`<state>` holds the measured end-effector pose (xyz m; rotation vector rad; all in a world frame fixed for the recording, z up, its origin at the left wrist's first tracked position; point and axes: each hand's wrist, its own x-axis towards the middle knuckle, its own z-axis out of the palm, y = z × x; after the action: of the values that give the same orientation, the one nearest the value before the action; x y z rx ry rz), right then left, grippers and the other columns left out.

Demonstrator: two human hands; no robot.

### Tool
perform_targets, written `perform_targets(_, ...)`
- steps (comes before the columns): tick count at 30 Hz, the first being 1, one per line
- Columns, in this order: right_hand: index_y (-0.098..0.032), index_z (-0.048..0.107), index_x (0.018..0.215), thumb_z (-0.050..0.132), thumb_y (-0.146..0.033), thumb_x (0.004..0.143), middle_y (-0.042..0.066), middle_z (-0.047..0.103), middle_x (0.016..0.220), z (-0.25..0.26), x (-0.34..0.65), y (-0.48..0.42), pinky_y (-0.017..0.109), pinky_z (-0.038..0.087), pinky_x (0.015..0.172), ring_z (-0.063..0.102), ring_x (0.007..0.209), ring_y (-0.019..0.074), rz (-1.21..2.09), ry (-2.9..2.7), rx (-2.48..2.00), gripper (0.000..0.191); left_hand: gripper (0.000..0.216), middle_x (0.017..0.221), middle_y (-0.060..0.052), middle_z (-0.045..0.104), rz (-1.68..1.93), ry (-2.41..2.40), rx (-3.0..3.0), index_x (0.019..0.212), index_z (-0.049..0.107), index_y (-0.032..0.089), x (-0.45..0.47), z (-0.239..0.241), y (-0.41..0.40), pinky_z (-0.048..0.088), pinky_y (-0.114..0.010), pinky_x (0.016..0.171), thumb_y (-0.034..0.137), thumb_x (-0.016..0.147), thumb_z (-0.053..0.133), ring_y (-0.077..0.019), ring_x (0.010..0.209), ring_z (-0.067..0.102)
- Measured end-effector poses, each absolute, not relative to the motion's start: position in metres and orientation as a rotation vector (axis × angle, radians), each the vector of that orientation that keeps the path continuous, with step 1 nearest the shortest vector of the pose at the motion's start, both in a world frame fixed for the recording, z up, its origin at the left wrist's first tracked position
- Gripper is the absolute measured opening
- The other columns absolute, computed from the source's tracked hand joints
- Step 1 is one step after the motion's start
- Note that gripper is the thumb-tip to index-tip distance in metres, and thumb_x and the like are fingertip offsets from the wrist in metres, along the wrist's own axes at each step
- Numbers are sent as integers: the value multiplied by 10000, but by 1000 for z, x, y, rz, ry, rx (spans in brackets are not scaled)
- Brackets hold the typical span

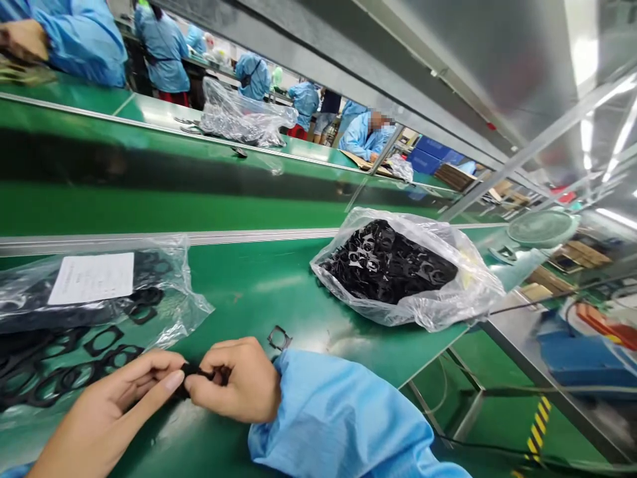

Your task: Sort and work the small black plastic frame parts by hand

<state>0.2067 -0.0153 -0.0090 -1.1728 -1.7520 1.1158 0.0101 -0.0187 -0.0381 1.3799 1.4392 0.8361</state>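
Observation:
Between my two hands is a small black plastic part [192, 376], mostly hidden by fingers. My left hand [132, 392] pinches its left side with thumb and fingertips. Curled around the other side is my right hand [239, 380], in a blue sleeve. One black ring-shaped frame [279, 338] lies alone on the green table [249, 279], just beyond my right wrist. Left of my hands, several black ring-shaped parts [103, 340] spread beside and over a clear plastic bag [172, 299] with a white label [92, 277].
An open clear bag [462, 292] heaped with black parts [388, 265] sits at the right of the table. Beyond a metal rail [249, 237] runs a green conveyor belt [199, 206]. Several people in blue smocks work across it, one person's hand [24, 40] at upper left.

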Motion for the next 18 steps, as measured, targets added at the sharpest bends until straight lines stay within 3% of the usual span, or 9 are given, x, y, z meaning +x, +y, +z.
perform_targets(7, -187, 584, 629, 761, -613, 813, -39, 540, 616, 5, 207, -13, 229, 345, 519, 455, 549, 84, 1248, -1632, -1227, 496, 378, 819, -30, 748, 859, 1202, 1239, 849, 746, 224, 10, -18, -16, 600, -176, 639, 590, 765, 789, -192, 725, 724)
perform_targets(14, -188, 573, 639, 697, -592, 891, -31, 555, 613, 15, 208, -8, 243, 375, 565, 476, 561, 92, 1299, -1637, -1252, 492, 334, 869, -22, 742, 812, 1194, 1181, 935, 742, 241, 6, -19, -15, 573, -184, 612, 547, 803, 772, -180, 736, 703)
perform_targets(18, -190, 576, 637, 645, -573, 938, -19, 566, 613, 17, 208, -4, 253, 388, 588, 494, 581, 106, 1344, -1703, -1223, 492, 235, 783, -13, 710, 839, 1181, 1205, 848, 732, 209, 7, -4, -9, 540, -174, 597, 441, 820, 759, -142, 675, 663)
